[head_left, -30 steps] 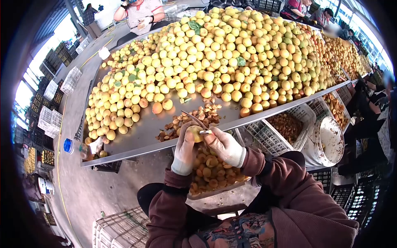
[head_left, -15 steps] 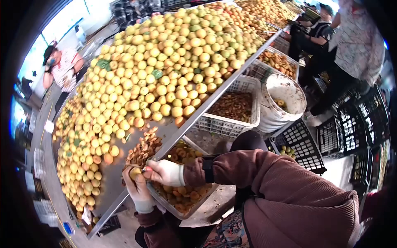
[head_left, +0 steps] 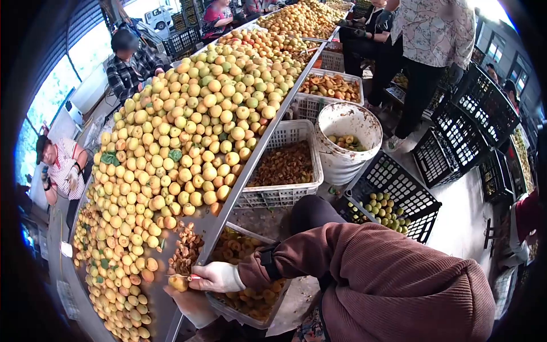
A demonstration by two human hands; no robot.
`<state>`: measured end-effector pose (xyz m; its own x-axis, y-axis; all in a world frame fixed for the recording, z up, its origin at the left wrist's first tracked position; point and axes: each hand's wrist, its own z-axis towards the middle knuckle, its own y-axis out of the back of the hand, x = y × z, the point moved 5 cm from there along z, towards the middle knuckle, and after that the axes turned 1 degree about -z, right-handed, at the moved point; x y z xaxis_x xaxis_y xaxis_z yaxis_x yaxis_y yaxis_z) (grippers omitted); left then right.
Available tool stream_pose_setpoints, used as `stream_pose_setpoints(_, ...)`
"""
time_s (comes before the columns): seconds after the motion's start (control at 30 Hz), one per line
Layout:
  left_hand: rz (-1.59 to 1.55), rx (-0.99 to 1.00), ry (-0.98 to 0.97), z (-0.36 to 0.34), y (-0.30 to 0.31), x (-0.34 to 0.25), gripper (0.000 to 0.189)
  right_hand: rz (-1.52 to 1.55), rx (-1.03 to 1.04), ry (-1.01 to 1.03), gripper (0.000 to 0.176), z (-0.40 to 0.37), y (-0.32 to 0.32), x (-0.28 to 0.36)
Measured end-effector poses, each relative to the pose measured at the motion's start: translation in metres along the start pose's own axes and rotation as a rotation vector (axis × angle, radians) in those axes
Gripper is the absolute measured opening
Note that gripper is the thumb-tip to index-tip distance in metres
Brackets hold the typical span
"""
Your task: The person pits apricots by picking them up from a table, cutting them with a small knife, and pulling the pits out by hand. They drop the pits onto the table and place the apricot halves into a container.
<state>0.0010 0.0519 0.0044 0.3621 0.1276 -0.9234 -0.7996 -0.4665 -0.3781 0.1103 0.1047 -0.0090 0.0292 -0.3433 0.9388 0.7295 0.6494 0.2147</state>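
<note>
In the head view, my left hand (head_left: 194,305) is closed around a yellow apricot (head_left: 179,284) at the table's edge. My right hand (head_left: 219,277) grips a small knife (head_left: 195,277) with a red handle, its thin blade lying against the top of the apricot. Just beyond my hands, a heap of brown pits (head_left: 186,249) rests on the metal table. Under my wrists stands a crate (head_left: 276,310) of cut apricot pieces. A large pile of whole apricots (head_left: 188,134) covers much of the table.
Right of the table stand a white crate (head_left: 310,188) of brown scraps, a stained white bucket (head_left: 342,165) and a tipped black crate (head_left: 419,196) with greenish fruit. Co-workers sit across the table; a person in a patterned shirt (head_left: 433,31) stands at upper right.
The view has swung, so the table appears further left and more co-workers show. The knife blade now shows against the apricot; both hands stay close together at the table edge.
</note>
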Motion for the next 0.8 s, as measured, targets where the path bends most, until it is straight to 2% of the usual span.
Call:
stream_pose_setpoints(0.03,0.322,-0.015,-0.024,-0.006,0.0,-0.005,0.045,-0.004,-0.002,-0.003,0.036,-0.006,0.003,0.009)
stream_pose_setpoints(0.07,0.324,-0.001,-0.031,-0.009,-0.006,-0.003,0.045,0.009,0.024,-0.063,0.037,-0.01,0.003,0.011)
stream_pose_setpoints(0.13,0.377,-0.077,-0.364,-0.023,-0.02,-0.017,0.037,0.051,-0.01,-0.088,0.038,-0.018,0.001,0.011)
stream_pose_setpoints(0.17,0.344,-0.075,-0.226,-0.018,-0.009,-0.009,0.038,0.09,0.002,-0.154,0.039,-0.023,0.001,0.009)
stream_pose_setpoints(0.2,0.347,-0.059,-0.233,-0.018,-0.011,-0.008,0.038,0.088,-0.015,-0.146,0.039,-0.028,0.002,0.01)
stream_pose_setpoints(0.27,0.229,0.172,-0.24,-0.034,-0.037,-0.016,0.043,0.164,-0.09,-0.094,0.041,-0.041,0.006,0.016)
stream_pose_setpoints(0.3,0.095,0.117,-0.206,-0.045,-0.047,-0.015,0.044,0.195,-0.102,-0.075,0.041,-0.05,0.01,0.017)
stream_pose_setpoints(0.33,0.143,0.209,-0.266,-0.045,-0.039,-0.007,0.043,0.16,-0.214,-0.067,0.04,-0.06,0.015,0.019)
stream_pose_setpoints(0.37,0.108,0.264,-0.271,-0.044,-0.031,0.001,0.044,0.331,-0.049,-0.363,0.039,-0.072,0.037,0.063)
stream_pose_setpoints(0.4,0.235,0.218,-0.227,-0.05,-0.033,-0.003,0.048,0.409,-0.051,-0.414,0.035,-0.078,0.037,0.063)
stream_pose_setpoints(0.43,-0.206,0.133,-0.183,-0.066,-0.045,-0.007,0.033,0.286,-0.109,-0.24,0.032,-0.077,0.024,0.028)
stream_pose_setpoints(0.47,0.042,0.151,-0.281,-0.064,-0.042,-0.01,0.03,0.315,-0.171,-0.099,0.036,-0.079,0.028,0.04)
stream_pose_setpoints(0.5,0.023,0.176,-0.249,-0.068,-0.043,-0.01,0.037,0.219,-0.152,-0.114,0.036,-0.088,0.032,0.049)
stream_pose_setpoints(0.53,-0.295,0.291,-0.193,-0.07,-0.047,-0.007,0.05,0.226,-0.109,-0.128,0.036,-0.094,0.03,0.051)
stream_pose_setpoints(0.6,-0.29,0.154,-0.172,-0.081,-0.05,-0.009,0.059,0.166,-0.06,-0.121,0.037,-0.103,0.027,0.054)
stream_pose_setpoints(0.7,-0.266,0.172,-0.199,-0.091,-0.046,-0.009,0.064,0.207,-0.018,-0.178,0.035,-0.112,0.018,0.053)
stream_pose_setpoints(0.8,-0.26,0.212,-0.207,-0.099,-0.041,-0.006,0.06,0.288,0.003,-0.171,0.032,-0.12,0.015,0.06)
